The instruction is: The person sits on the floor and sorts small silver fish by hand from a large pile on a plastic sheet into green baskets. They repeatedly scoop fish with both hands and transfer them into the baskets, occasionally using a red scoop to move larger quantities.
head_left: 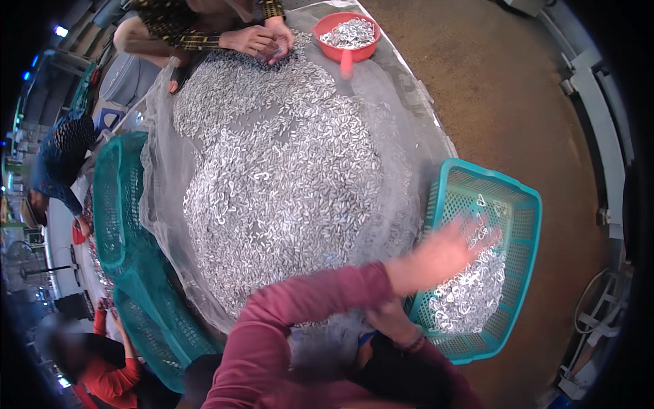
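Note:
My left hand (437, 260), blurred by motion, reaches across to the right over a teal plastic basket (529, 252). Its fingers look spread, with several pale looped pieces (481, 235) close by. More white, curled pieces (466, 300) lie heaped in the basket's near part. Below my left forearm, my right hand (392, 320) is beside the basket's left rim; its fingers are mostly hidden. In front of me spreads a large heap of small, silvery-white elongated pieces (293, 184), too small to name surely. Maroon sleeves cover both my arms.
The heap lies on sheer white netting (402, 129). Across it, another person's hands (262, 42) work at the far edge, near a red handled colander (346, 54) of white pieces. Green mesh baskets (122, 204) stand left. Other people are further left; brown floor (504, 88) lies right.

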### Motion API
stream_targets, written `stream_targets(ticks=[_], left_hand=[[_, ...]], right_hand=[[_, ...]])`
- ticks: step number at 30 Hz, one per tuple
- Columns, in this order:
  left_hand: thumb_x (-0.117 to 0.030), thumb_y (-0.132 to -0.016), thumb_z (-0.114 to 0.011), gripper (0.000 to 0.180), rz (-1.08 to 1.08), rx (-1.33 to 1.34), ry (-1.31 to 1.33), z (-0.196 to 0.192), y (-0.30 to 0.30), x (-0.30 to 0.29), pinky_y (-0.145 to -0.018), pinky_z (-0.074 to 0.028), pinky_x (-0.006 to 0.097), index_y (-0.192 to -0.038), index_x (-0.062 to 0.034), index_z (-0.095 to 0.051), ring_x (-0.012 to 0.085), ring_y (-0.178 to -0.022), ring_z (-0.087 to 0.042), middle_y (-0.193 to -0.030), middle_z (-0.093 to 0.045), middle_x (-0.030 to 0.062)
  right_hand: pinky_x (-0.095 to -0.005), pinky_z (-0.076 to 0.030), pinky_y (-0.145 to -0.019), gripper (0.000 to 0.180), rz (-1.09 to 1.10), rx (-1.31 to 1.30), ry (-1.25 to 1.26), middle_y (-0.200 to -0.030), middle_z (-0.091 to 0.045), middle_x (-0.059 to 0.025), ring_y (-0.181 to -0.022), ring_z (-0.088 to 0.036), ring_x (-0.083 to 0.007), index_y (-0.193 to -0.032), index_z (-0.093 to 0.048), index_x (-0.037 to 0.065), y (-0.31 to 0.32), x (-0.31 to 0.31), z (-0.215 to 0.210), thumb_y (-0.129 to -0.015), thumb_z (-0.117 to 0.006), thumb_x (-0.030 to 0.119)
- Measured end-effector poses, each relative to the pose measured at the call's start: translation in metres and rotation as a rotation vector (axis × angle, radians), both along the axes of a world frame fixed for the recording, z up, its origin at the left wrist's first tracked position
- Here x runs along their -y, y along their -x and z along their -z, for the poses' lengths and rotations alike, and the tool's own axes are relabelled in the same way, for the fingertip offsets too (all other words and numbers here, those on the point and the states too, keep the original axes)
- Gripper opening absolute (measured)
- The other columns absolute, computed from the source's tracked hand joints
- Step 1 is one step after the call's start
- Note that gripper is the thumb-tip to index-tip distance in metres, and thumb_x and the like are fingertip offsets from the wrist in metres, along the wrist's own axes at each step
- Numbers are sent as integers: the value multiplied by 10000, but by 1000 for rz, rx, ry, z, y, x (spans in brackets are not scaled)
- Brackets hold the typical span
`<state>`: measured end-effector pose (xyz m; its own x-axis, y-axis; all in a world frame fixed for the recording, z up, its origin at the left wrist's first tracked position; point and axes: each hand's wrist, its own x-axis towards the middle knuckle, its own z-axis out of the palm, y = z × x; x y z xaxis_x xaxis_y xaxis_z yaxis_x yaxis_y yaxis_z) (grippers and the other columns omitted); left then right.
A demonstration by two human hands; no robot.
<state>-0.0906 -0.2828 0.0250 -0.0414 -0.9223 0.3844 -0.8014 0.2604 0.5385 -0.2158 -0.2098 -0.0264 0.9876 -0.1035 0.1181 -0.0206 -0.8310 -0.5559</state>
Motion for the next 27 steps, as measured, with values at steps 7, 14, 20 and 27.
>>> stream_targets(ticks=[7,14,20,27], left_hand=[[-344,-833,-722,622,-1141,-316,-94,69,-343,122,-832,-499,417,-1215,110,-535,377,-878,-633,-1005,-631,269],[-99,-897,-606,121,-506,-1770,-317,137,-365,146,-491,-418,224,-895,-22,-513,87,-591,-499,-721,-506,1],[-43,-883,-545,61,49,-2112,-293,141,-324,96,-427,-301,197,-862,-32,-489,54,-499,-357,-652,-414,-23],[-30,-868,-549,130,-274,-1473,-433,31,-262,68,-410,-241,174,-990,-23,-504,25,-493,-327,-685,-408,-36]], right_hand=[[-270,-508,-534,197,748,186,-930,-757,-652,-113,-574,-616,-164,-1048,-634,-56,-2,67,-29,-881,-531,-30],[-247,-479,-529,190,808,256,-843,-714,-617,-100,-579,-593,-132,-1043,-628,-61,23,101,-40,-930,-481,-19],[-232,-462,-525,204,886,202,-977,-736,-618,-75,-563,-566,-102,-1049,-636,-38,25,109,-44,-917,-481,-35],[-221,-457,-517,207,774,267,-967,-746,-608,-43,-549,-542,-73,-1050,-638,-19,15,87,-31,-922,-475,-32]])
